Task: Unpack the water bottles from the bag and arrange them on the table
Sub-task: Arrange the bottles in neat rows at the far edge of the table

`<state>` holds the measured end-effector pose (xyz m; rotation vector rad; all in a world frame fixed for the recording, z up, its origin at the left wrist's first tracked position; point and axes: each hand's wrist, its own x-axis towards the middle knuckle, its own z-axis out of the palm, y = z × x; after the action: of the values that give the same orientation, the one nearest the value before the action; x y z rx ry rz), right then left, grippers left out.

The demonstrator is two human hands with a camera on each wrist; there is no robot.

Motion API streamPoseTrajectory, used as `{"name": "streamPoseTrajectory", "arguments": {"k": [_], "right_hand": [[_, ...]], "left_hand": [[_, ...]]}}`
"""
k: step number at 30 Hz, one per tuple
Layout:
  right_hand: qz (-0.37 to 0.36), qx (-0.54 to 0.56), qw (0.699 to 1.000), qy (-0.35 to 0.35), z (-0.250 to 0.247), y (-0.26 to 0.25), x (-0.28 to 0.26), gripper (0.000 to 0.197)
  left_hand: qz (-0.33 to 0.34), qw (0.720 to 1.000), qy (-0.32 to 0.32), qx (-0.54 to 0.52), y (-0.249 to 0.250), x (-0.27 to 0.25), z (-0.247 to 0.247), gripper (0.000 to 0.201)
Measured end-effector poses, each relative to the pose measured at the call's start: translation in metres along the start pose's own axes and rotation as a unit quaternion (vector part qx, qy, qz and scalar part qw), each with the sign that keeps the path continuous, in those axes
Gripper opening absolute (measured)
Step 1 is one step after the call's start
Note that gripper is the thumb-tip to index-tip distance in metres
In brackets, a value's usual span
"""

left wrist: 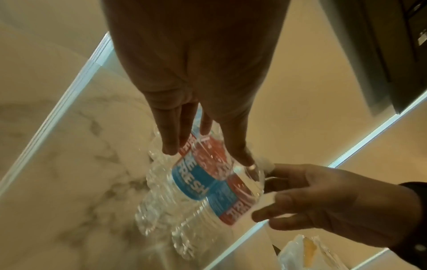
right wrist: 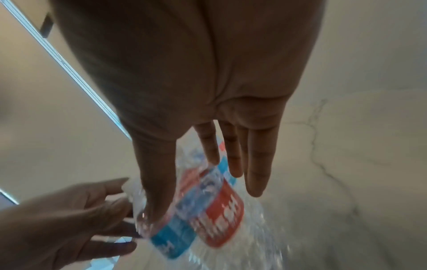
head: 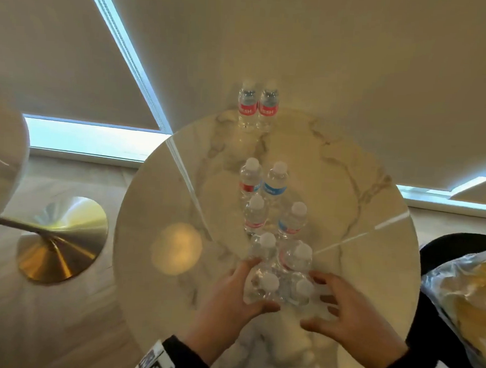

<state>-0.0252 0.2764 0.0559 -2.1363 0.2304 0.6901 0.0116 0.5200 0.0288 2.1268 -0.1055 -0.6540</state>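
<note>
Your L hand (head: 226, 296) holds the near-left bottle (head: 270, 282) btw thumb and fingers, and your R hand (head: 353, 318) is relaxed w/ fingers spread, just beside the near-right bottle (head: 303, 287). Both bottles stand upright on the table (head: 362, 219), at the near end of two rows w/ the other bottles (head: 255, 213). The bag (head: 462, 296) lies at right, off the table.

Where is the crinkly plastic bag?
In the head view the crinkly clear plastic bag sits at the far right, on a black seat beside the round marble table.
</note>
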Motion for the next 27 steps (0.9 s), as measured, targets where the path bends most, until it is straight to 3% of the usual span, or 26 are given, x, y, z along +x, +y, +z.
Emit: {"name": "streamPoseTrajectory", "arguments": {"k": [2, 5, 7, 9, 12, 16, 20, 24, 27], "right_hand": [[0.001, -0.009, 1.000, 0.015, -0.023, -0.012, -0.009, 0.066], [-0.023, -0.011, 0.997, 0.076, -0.069, -0.041, -0.014, 0.046], [-0.057, -0.037, 0.991, 0.112, -0.097, -0.069, -0.005, 0.029], [-0.095, -0.061, 0.984, 0.140, -0.117, -0.096, 0.021, 0.017], [-0.153, -0.113, 0.971, 0.147, -0.129, -0.125, 0.090, 0.021], [-0.135, -0.256, 0.956, 0.044, -0.118, -0.138, 0.186, 0.046], [-0.125, -0.296, 0.947, -0.014, -0.105, -0.129, 0.222, 0.048], [-0.172, -0.302, 0.938, 0.012, -0.114, -0.126, 0.229, 0.036], [-0.164, -0.290, 0.942, 0.026, -0.138, -0.126, 0.238, 0.031]], "left_hand": [[0.011, 0.999, 0.038, 0.000, 0.003, -0.006, -0.027, 0.070], [0.044, 0.986, 0.159, -0.007, 0.025, 0.000, -0.078, 0.036], [0.067, 0.977, 0.204, 0.017, 0.047, 0.021, -0.108, 0.020], [0.089, 0.976, 0.193, 0.051, 0.063, 0.060, -0.127, 0.017], [0.120, 0.975, 0.147, 0.119, 0.073, 0.129, -0.138, 0.032], [0.100, 0.968, 0.016, 0.228, 0.084, 0.191, -0.135, 0.058], [0.131, 0.948, -0.018, 0.288, 0.086, 0.214, -0.129, 0.041], [0.141, 0.946, -0.014, 0.292, 0.085, 0.228, -0.129, 0.031], [0.155, 0.941, -0.004, 0.300, 0.103, 0.249, -0.125, 0.027]]}}
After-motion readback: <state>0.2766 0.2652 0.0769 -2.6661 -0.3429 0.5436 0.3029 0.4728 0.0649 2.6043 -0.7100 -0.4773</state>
